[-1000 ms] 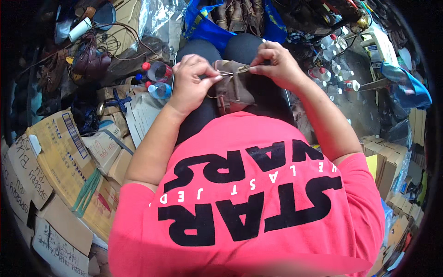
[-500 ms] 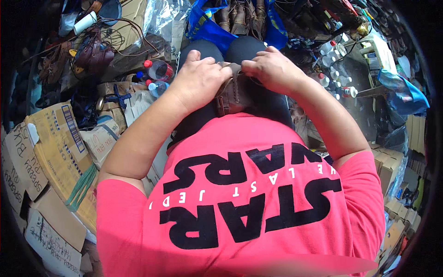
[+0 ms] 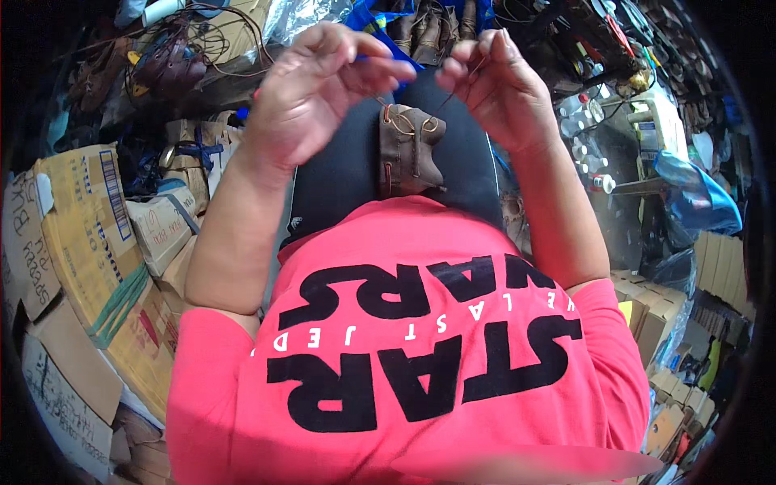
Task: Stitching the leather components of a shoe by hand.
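Brown leather shoe (image 3: 411,149) sits wedged between the knees so both hands are free. Left hand (image 3: 311,89) and right hand (image 3: 493,81) each pinch a thread (image 3: 443,103) end, raised above it to pull the stitch tight.

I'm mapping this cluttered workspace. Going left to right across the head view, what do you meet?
Cardboard boxes → left hand → brown shoe on the lap → right hand → small bottles → blue bag.
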`<state>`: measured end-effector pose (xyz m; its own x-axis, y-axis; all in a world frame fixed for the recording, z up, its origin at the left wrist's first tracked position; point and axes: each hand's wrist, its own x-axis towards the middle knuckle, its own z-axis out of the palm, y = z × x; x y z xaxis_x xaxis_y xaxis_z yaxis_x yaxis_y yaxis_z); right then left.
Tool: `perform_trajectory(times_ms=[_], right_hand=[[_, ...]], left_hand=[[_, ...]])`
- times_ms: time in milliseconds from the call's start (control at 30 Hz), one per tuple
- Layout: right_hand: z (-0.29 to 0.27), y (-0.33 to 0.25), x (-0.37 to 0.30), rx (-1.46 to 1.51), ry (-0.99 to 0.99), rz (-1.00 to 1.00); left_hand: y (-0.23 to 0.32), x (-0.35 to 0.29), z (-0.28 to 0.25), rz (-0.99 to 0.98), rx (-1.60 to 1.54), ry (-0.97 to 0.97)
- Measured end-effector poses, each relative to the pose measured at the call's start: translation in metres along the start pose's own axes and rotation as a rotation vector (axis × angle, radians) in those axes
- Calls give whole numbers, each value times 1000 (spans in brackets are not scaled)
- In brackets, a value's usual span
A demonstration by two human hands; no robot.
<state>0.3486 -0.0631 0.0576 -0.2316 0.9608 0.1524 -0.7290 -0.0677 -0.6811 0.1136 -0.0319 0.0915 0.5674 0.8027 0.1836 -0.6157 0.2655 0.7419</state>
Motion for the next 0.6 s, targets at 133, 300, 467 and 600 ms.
perform_trajectory(times_ms=[133,300,467,600], right_hand=[[13,-27,-17,-1179,113,429],[-3,-18,-59,-1785,93,553],[-17,-25,-69,-2072,-83,210],[-37,-24,-82,-2161,-42,250]], left_hand=[[12,-11,-43,-266,294,-141],[-9,-39,-65,86,1890,-187],[-8,-37,-82,200,2011,-265],[-16,-48,-100,270,2026,-288]])
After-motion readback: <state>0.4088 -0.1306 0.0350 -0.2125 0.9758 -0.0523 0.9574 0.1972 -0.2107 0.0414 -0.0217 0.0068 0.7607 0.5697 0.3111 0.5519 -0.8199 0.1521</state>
